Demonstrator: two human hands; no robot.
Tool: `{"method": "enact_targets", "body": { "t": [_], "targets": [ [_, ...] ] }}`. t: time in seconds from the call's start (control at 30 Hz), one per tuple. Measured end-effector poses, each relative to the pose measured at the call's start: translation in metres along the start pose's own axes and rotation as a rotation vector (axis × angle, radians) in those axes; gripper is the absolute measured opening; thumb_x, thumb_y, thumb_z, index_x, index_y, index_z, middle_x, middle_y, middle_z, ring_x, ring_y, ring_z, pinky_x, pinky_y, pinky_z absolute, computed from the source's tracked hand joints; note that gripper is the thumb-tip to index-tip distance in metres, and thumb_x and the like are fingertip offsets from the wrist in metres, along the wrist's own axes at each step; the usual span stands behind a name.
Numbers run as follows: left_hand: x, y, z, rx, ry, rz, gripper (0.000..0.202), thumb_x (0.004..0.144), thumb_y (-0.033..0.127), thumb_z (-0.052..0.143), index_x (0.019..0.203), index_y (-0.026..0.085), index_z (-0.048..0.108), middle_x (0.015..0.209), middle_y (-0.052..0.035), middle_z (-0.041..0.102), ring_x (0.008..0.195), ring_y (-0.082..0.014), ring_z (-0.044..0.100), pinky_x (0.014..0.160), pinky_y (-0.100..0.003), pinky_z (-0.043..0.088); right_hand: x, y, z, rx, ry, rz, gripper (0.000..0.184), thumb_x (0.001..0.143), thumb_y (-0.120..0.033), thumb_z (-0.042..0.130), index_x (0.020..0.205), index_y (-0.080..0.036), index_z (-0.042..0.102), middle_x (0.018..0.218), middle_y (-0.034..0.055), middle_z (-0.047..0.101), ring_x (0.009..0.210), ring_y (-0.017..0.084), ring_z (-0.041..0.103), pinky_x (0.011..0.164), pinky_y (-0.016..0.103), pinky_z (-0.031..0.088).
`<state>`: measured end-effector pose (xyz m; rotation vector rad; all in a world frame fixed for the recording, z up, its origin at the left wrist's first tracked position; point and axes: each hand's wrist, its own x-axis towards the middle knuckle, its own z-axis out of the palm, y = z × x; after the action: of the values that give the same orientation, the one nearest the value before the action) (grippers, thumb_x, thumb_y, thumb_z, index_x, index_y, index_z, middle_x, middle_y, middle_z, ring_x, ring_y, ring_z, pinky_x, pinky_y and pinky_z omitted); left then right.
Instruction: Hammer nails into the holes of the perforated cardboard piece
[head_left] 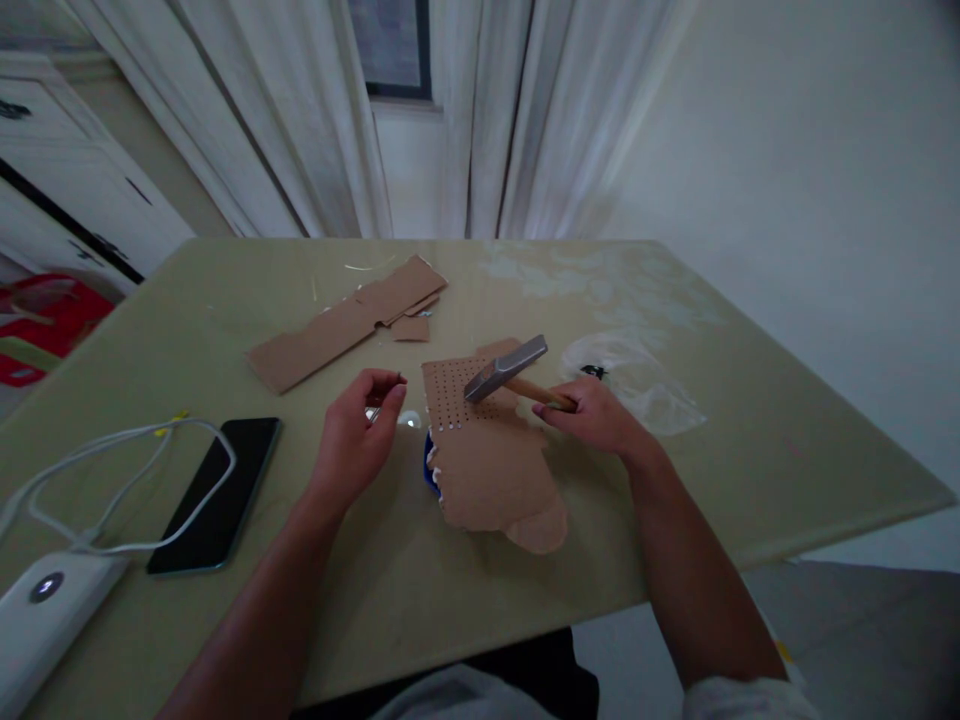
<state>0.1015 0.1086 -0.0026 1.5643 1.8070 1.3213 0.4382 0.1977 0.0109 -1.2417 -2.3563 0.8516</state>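
My right hand (592, 412) grips the wooden handle of a hammer (506, 368), whose grey metal head hovers over a cardboard piece (491, 460) punched with rows of small holes. That cardboard lies over a blue object (430, 472) with white bits along its edge. My left hand (356, 432) is just left of the cardboard, thumb and forefinger pinched on something small and dark that I cannot make out. A small shiny piece (409, 419) lies on the table between my left hand and the cardboard.
The table (675, 470) is pale green. More cardboard strips (349, 320) lie farther back. A black phone (217, 493), a white power bank (45, 610) and its white cable (112, 470) sit at the left. Clear plastic wrap (637, 375) lies at the right. Curtains hang behind.
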Motion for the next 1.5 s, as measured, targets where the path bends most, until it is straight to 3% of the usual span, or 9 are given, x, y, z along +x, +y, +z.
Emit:
{"method": "enact_targets", "body": {
  "t": [0.17, 0.33, 0.53, 0.73, 1.07, 1.5],
  "targets": [
    [-0.003, 0.002, 0.005, -0.072, -0.081, -0.034, 0.029, 0.097, 0.049, 0.067, 0.103, 0.021, 0.071, 0.099, -0.0069, 0.080, 0.087, -0.0232, 0.073, 0.075, -0.035, 0.055, 0.001, -0.002, 0.002, -0.025, -0.053, -0.005, 0.047, 0.092, -0.051, 0.061, 0.058, -0.023, 0.045, 0.054, -0.0051, 0.033, 0.052, 0.011, 0.031, 0.057, 0.032, 0.022],
    [-0.005, 0.003, 0.010, -0.293, -0.178, -0.060, 0.025, 0.101, 0.046, 0.066, 0.103, 0.021, 0.065, 0.110, -0.0094, 0.084, 0.100, -0.0233, 0.077, 0.092, -0.038, 0.059, 0.001, 0.000, 0.002, -0.055, -0.057, 0.000, 0.043, 0.092, -0.049, 0.061, 0.060, -0.022, 0.052, 0.053, -0.0044, 0.037, 0.053, 0.012, 0.034, 0.058, 0.032, 0.023],
    [-0.008, 0.006, 0.011, -0.322, -0.204, -0.055, 0.023, 0.103, 0.045, 0.066, 0.106, 0.022, 0.067, 0.115, -0.0085, 0.082, 0.090, -0.0193, 0.074, 0.085, -0.036, 0.060, 0.000, -0.002, 0.002, -0.024, -0.054, -0.001, 0.045, 0.092, -0.049, 0.062, 0.059, -0.022, 0.049, 0.054, -0.0052, 0.034, 0.052, 0.011, 0.032, 0.057, 0.031, 0.023],
    [-0.011, 0.014, 0.012, -0.434, -0.176, -0.028, 0.024, 0.103, 0.047, 0.068, 0.105, 0.023, 0.065, 0.135, -0.0104, 0.077, 0.101, -0.0192, 0.075, 0.087, -0.034, 0.059, -0.002, -0.002, 0.001, -0.027, -0.047, -0.063, 0.038, 0.089, -0.044, 0.063, 0.060, -0.021, 0.053, 0.053, -0.0059, 0.031, 0.051, 0.010, 0.031, 0.056, 0.031, 0.022],
    [-0.012, 0.019, 0.013, -0.448, -0.158, 0.001, 0.024, 0.101, 0.046, 0.070, 0.103, 0.023, 0.066, 0.122, -0.0104, 0.077, 0.113, -0.0237, 0.074, 0.092, -0.037, 0.062, -0.004, -0.003, -0.001, -0.019, -0.085, -0.066, 0.035, 0.087, -0.040, 0.065, 0.059, -0.021, 0.056, 0.052, -0.0061, 0.033, 0.051, 0.011, 0.032, 0.056, 0.030, 0.022],
    [-0.011, 0.013, 0.014, -0.416, -0.189, 0.015, 0.019, 0.102, 0.041, 0.067, 0.106, 0.022, 0.068, 0.123, -0.0097, 0.078, 0.107, -0.0213, 0.075, 0.092, -0.035, 0.061, -0.005, -0.004, 0.000, -0.026, -0.110, -0.055, 0.043, 0.089, -0.044, 0.066, 0.057, -0.022, 0.049, 0.053, -0.0070, 0.030, 0.051, 0.010, 0.031, 0.055, 0.030, 0.022]
  ]
}}
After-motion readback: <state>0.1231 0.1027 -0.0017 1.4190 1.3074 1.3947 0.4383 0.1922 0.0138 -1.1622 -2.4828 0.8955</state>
